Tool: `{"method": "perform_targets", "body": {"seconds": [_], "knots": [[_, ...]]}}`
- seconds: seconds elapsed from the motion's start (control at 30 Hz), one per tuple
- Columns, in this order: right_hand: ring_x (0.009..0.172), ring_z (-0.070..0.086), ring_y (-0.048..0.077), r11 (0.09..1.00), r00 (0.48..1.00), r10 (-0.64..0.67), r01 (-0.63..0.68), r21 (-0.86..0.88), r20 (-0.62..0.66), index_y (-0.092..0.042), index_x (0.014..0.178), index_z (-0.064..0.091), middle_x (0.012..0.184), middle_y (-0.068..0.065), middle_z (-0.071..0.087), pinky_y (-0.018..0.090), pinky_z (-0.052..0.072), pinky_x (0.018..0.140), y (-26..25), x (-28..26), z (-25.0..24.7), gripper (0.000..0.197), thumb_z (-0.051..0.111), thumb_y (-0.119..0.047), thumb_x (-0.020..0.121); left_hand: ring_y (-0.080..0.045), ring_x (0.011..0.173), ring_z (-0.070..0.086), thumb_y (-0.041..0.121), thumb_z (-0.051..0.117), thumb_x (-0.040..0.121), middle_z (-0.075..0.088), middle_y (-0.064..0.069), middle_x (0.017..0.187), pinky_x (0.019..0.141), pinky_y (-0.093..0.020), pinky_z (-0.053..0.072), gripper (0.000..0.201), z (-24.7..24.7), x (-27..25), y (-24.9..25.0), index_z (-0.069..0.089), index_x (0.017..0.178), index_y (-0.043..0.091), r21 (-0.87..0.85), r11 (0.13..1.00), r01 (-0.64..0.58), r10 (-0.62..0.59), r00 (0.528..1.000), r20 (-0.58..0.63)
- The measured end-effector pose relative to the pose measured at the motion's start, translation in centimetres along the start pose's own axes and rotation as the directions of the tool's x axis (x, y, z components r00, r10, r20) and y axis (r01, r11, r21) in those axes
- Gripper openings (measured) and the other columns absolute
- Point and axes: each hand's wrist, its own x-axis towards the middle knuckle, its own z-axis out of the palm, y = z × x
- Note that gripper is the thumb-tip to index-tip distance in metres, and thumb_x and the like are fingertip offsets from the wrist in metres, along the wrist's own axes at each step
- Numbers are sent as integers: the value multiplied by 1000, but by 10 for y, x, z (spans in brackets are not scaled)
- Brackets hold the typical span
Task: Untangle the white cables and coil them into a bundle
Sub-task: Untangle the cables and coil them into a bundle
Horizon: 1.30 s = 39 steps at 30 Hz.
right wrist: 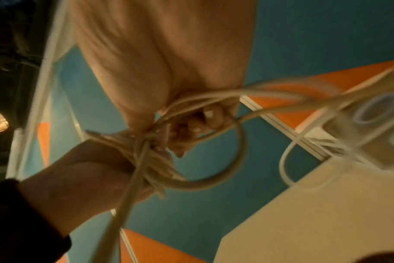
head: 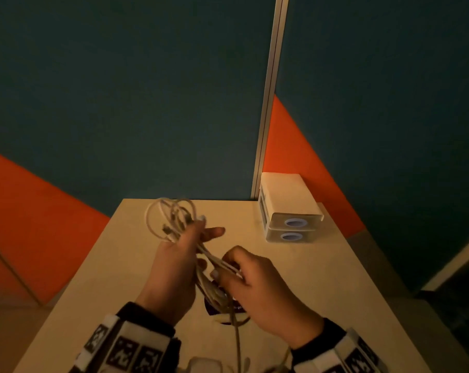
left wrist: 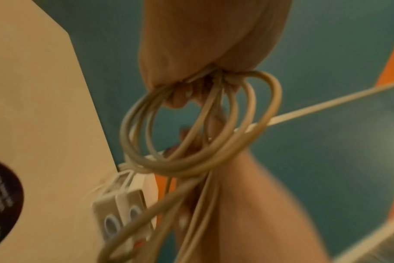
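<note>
Both hands (head: pixel 174 261) (head: pixel 257 278) grip the white cables (head: pixel 171 219) between them.

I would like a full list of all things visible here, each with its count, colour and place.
white cables: one tangled bunch, off-white, held above the table between both hands, loops at the far end
table: one, pale beige, under the hands
boxes: two stacked, white with a round bluish ring on each front, far right corner of the table
sticker: one, dark and round, on the table near the hands
partition walls: teal and orange panels, behind the table
left hand: one, grips the loops
right hand: one, pinches the strands
</note>
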Motion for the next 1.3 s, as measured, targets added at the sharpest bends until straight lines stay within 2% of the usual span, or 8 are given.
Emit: {"method": "perform_targets", "body": {"seconds": [0.13, 0.37, 0.53, 0.67, 0.87, 1.07, 1.17, 1.3], "knots": [[69, 60, 0, 964, 984, 116, -79, 253, -133, -12, 79, 62, 76, -5, 65, 9, 43, 62, 25, -13, -8, 17, 51, -13, 92, -21, 65, 66, 30, 49, 94, 44, 3, 45, 79, -40, 50, 23, -13, 5, 17, 49, 77, 15, -172, 985, 25, -27, 1000, -10], [43, 41, 11, 783, 855, 467, -283, 554, -223, -7, 67, 62, 43, -3, 41, 32, 51, 50, 49, -26, -11, 30, 47, -7, 93, -7, 37, 33, 32, 48, 94, 31, 7, 44, 50, -28, 45, 28, -18, 8, 22, 46, 68, 23, -240, 970, -39, 50, 998, 37], [51, 41, 6, 792, 905, 367, -184, 582, -215, -18, 78, 69, 48, -12, 46, 25, 45, 53, 44, -27, -17, 29, 47, -7, 93, -8, 39, 32, 32, 49, 94, 32, 6, 47, 50, -27, 40, 26, -16, 12, 21, 49, 69, 23, -239, 969, -59, 63, 998, 13], [61, 40, 10, 768, 942, 287, -116, 630, -175, -19, 59, 50, 57, -8, 43, 27, 41, 63, 42, -24, -22, 27, 59, -22, 85, -7, 39, 31, 33, 49, 94, 32, 6, 47, 47, -26, 37, 25, -16, 13, 17, 49, 71, 23, -230, 972, -54, 62, 998, 27], [52, 50, 13, 328, 944, 312, -4, 945, -104, -15, 55, 51, 54, 0, 48, 33, 56, 68, 54, -35, -33, 38, 87, -24, 48, -4, 35, 32, 33, 49, 93, 34, 9, 42, 40, -20, 39, 26, -38, 23, 30, 45, 70, 24, -323, 943, -79, 84, 996, 1], [42, 35, 10, 878, 965, 251, -193, 438, -77, -9, 79, 68, 42, -6, 38, 31, 45, 63, 42, -32, -39, 27, 46, -12, 94, -6, 38, 32, 33, 49, 94, 35, 8, 46, 43, -22, 37, 26, -31, 17, 28, 46, 69, 24, -245, 965, -90, 93, 996, 1], [46, 39, 8, 798, 974, 227, -178, 575, -13, -6, 79, 63, 51, -4, 50, 19, 36, 51, 27, -21, -41, 29, 39, -4, 95, -7, 41, 31, 31, 51, 91, 34, 6, 48, 46, -25, 35, 22, -20, 11, 19, 45, 72, 22, -166, 981, -96, 109, 992, 66], [53, 30, 10, 502, 959, 280, -117, 857, -34, -14, 72, 62, 59, -1, 40, 27, 25, 57, 23, -14, -51, 23, 45, -12, 88, -8, 45, 32, 28, 50, 92, 36, 6, 51, 49, -26, 34, 19, -20, 10, 18, 48, 74, 21, -77, 993, -93, 99, 991, 85]]}}
